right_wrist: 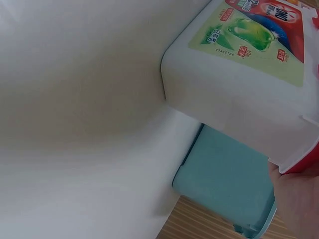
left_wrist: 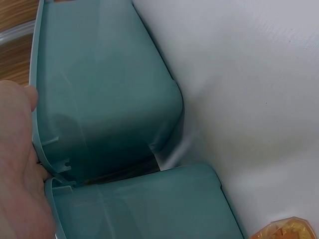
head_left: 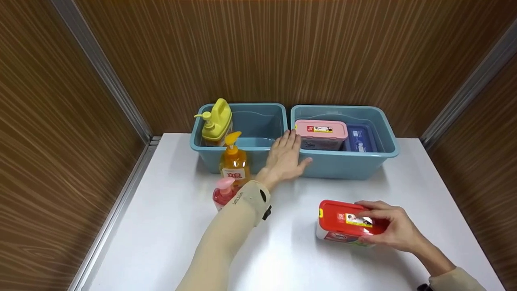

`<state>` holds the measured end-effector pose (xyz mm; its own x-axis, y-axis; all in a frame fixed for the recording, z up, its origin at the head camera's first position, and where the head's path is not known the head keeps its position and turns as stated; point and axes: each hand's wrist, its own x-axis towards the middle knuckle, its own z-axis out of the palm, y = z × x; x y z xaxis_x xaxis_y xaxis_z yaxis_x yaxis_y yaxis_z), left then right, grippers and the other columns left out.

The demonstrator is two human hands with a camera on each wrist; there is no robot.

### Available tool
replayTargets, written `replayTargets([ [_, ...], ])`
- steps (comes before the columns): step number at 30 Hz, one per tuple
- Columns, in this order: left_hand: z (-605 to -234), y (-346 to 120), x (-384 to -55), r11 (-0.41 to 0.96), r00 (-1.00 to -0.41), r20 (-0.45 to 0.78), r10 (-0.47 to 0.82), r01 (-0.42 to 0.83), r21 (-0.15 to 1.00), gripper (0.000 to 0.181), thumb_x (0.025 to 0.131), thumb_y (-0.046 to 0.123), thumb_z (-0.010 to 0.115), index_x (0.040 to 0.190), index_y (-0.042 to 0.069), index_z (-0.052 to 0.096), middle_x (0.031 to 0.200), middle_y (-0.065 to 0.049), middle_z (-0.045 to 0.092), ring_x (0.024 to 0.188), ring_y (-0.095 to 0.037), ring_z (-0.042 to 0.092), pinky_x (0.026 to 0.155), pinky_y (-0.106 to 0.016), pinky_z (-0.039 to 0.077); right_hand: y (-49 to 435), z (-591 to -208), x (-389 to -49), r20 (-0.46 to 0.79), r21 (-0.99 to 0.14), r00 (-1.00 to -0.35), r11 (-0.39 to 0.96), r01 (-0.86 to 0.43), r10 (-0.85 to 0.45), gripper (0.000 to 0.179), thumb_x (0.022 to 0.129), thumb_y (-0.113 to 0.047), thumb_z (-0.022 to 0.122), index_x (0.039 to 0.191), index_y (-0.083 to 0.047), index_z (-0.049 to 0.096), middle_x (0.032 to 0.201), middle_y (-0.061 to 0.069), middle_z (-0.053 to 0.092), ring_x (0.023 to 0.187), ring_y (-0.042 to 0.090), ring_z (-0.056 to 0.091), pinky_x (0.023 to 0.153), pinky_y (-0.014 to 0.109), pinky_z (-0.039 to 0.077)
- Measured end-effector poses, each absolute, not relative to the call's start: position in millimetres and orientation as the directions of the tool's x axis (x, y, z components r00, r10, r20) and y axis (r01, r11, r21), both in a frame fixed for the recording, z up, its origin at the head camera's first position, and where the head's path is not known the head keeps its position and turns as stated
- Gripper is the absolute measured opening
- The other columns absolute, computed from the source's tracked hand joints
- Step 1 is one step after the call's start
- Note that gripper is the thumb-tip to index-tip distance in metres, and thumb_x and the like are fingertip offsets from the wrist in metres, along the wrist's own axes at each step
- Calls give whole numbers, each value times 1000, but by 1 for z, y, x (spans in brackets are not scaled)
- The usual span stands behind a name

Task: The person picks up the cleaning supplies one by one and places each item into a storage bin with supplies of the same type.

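My right hand (head_left: 389,226) grips a white box with a red lid (head_left: 339,216), fingers and thumb on opposite sides of the lid. A green and red laundry pod label (right_wrist: 254,37) shows on its side in the right wrist view. My left hand (head_left: 286,157) lies with straight fingers over the near rims of two blue-green bins, where they meet. Inside the right bin (head_left: 339,165) sit a pink-lidded box (head_left: 321,126) and a dark blue box (head_left: 360,138). The left bin (head_left: 258,106) holds a yellow pump bottle (head_left: 218,123).
An orange pump bottle (head_left: 235,163) stands close in front of the left bin. Nearer, a pink pump bottle (head_left: 223,194) is partly hidden by my left forearm. Wood-grain panels (head_left: 250,48) enclose the white table (head_left: 153,226) at the back and both sides.
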<state>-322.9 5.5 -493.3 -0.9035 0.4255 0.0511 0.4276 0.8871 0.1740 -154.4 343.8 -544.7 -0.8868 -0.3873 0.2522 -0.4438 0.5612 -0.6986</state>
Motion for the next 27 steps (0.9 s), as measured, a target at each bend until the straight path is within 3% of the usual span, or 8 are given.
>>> replayTargets([
  [7, -492, 5, -324, 888, -904, 49, 425, 427, 171, 92, 115, 68, 36, 181, 7, 16, 192, -11, 10, 181, -31, 8, 148, -49, 15, 344, -547, -156, 261, -712, -885, 542, -446, -386, 49, 74, -9, 105, 118, -24, 90, 140, 15, 80, 124, -7, 64, 96, 13, 60],
  [15, -492, 5, -323, 887, -906, 48, 421, 422, 189, 93, 114, 68, 38, 181, 8, 16, 192, -10, 10, 181, -30, 8, 148, -49, 13, 343, -550, -157, 357, -682, -849, 513, -521, -388, 52, 66, -2, 107, 113, -19, 91, 131, 16, 83, 120, -5, 68, 100, 5, 52],
  [27, -495, 5, -323, 886, -905, 58, 422, 425, 187, 92, 114, 68, 38, 181, 7, 18, 192, -11, 12, 181, -31, 9, 148, -50, 16, 343, -548, -155, 350, -665, -862, 550, -505, -367, 57, 64, -6, 109, 118, -16, 90, 130, 16, 84, 120, -10, 67, 99, 4, 51],
])
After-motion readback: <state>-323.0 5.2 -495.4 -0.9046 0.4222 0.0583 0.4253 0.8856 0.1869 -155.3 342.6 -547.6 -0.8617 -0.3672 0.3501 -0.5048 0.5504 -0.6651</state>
